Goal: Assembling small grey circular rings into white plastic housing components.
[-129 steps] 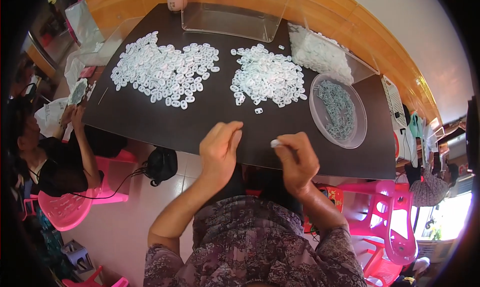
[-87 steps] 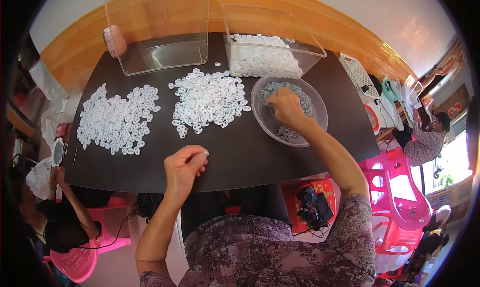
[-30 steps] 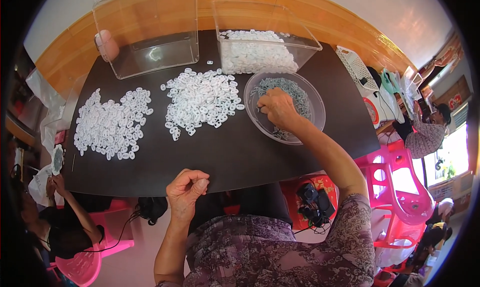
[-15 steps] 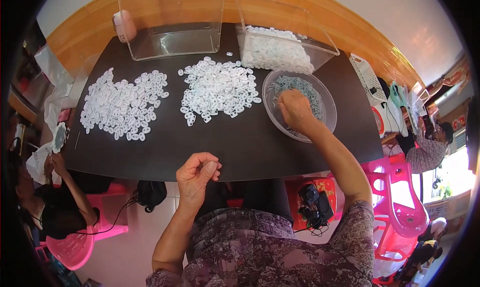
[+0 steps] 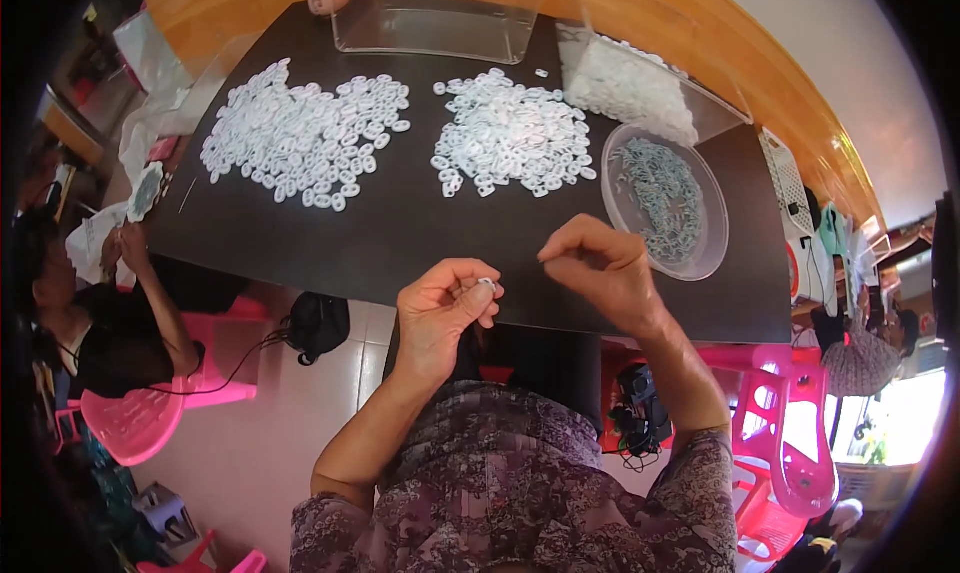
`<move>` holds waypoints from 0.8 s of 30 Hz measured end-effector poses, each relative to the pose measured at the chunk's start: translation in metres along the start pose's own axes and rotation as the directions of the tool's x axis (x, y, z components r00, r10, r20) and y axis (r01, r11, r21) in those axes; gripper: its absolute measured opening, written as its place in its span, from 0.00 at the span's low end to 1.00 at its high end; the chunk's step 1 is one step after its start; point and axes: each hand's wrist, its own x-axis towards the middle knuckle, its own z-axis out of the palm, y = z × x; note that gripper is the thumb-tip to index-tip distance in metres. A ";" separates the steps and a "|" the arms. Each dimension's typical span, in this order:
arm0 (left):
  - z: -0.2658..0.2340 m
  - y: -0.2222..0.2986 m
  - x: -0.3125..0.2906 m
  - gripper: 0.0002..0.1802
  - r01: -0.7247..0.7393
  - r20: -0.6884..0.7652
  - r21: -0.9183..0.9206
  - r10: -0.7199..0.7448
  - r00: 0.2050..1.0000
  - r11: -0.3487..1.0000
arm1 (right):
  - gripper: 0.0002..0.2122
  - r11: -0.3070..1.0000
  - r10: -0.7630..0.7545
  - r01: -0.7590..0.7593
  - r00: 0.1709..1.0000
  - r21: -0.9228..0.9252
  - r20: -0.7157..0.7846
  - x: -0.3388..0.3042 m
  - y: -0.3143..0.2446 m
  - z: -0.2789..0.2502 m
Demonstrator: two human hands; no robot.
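Note:
My left hand point(image 5: 447, 308) is closed in a pinch above the table's near edge, with a small white oval plastic piece point(image 5: 487, 283) between thumb and forefinger. To its right my right hand point(image 5: 600, 273) hangs above the dark table, thumb and forefinger pressed together; whatever is in that pinch is too small to make out. Beyond it, a clear round tub point(image 5: 712, 235) holds a heap of small grey metal screws point(image 5: 660, 193). Two heaps of white oval pieces with holes lie on the table, a left heap point(image 5: 300, 133) and a middle heap point(image 5: 512, 133).
A clear box of white pieces point(image 5: 632, 85) lies tilted behind the tub. Another clear bin point(image 5: 430, 28) stands at the back. On the left a co-worker's hands point(image 5: 125, 248) hold something. Pink plastic chairs point(image 5: 135, 418) stand on both sides of the dark table point(image 5: 400, 238).
My right hand has come out of the tub of screws and back near my left hand. The white piece now shows in my left hand's pinch. The whole view has shifted.

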 end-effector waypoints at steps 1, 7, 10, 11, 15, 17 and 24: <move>0.000 0.002 -0.002 0.08 -0.007 -0.014 -0.006 0.007 1.000 1.000 | 0.04 0.998 0.014 -0.015 1.000 0.057 0.029 0.001 0.001 0.010; -0.004 0.006 -0.012 0.08 -0.026 -0.086 -0.053 0.021 0.996 0.998 | 0.04 0.984 0.043 -0.062 0.992 0.165 0.115 0.004 -0.003 0.047; -0.010 0.006 -0.015 0.08 -0.010 -0.088 -0.064 0.005 0.996 0.998 | 0.05 0.979 0.063 -0.082 0.992 0.186 0.107 0.004 -0.005 0.054; -0.011 0.005 -0.016 0.08 0.009 -0.084 -0.066 -0.015 0.996 0.998 | 0.05 0.975 0.096 -0.120 0.987 0.189 0.131 0.004 -0.006 0.055; -0.013 0.006 -0.019 0.08 0.008 -0.070 -0.081 -0.014 0.997 0.997 | 0.06 0.968 0.115 -0.149 0.978 0.200 0.172 0.005 -0.004 0.059; -0.014 0.007 -0.020 0.08 0.003 -0.068 -0.061 -0.007 0.998 0.998 | 0.06 0.965 0.115 -0.150 0.979 0.214 0.171 0.005 -0.003 0.061; -0.015 0.005 -0.024 0.08 -0.018 -0.080 -0.035 0.015 0.997 0.999 | 0.06 0.965 0.080 -0.103 0.991 0.240 0.104 0.005 -0.001 0.068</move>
